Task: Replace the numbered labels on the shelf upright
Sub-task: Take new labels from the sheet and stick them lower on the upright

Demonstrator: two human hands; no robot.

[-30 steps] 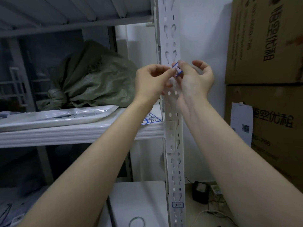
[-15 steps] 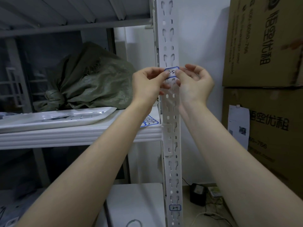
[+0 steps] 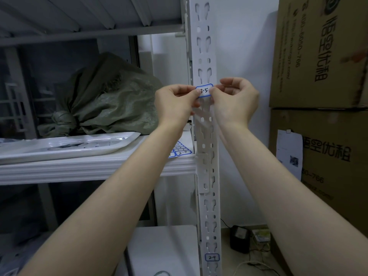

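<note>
White w/ blue border, the label [image 3: 204,90] sits across the front face of the shelf upright [image 3: 208,154], well above the middle shelf [image 3: 89,168] level. Black handwritten no. on it, looks like 2-5, partly covered by fingertips. Left hand [image 3: 175,104] pinches the label's left edge btwn thumb and forefinger; right hand [image 3: 237,100] pinches the right edge the same way, other fingers curled. Can't tell if the label is stuck flat to the metal or just held against it.

Upright is white perforated steel, vertical, w/ paired keyhole slots. Near its bottom a 2nd label [image 3: 212,257], blue-bordered, marked 2-4, is stuck on the front.

On the shelf, just left of the upright and partly behind the left forearm, lies a sheet of labels [image 3: 180,151] w/ blue outlines and written nos. Further left a white tray [image 3: 65,146] lies on the shelf; behind it a green woven sack [image 3: 107,98], tied at one end.

Right of the upright, against the white wall, stacked cardboard boxes [image 3: 318,50] w/ printed text; a paper slip [image 3: 289,154] is on the lower one. On the floor near the upright's base, a black adapter [image 3: 240,239] w/ cables.
</note>
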